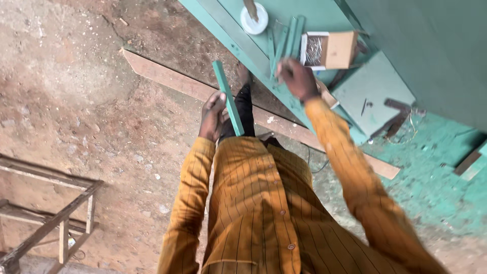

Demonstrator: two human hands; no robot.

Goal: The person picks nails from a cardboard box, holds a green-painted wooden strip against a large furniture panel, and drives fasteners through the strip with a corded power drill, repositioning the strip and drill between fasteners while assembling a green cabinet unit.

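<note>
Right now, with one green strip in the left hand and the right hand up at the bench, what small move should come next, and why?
Probably closing the right hand on one of the green strips lying on the green bench. It already reaches their near ends beside the open box of nails, while the left hand holds a matching green strip.

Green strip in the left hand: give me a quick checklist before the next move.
1. Left hand closed on the green strip: ok.
2. Strip clear of the green panel: ok, held over the dirt floor.
3. Right hand at the loose strips on the panel: ok; its grip cannot tell, blurred.
4. Nail box open and close to the right hand: ok.
5. White lid apart from the strips: ok.
6. Footing: cannot tell, a plank lies by the foot.
</note>
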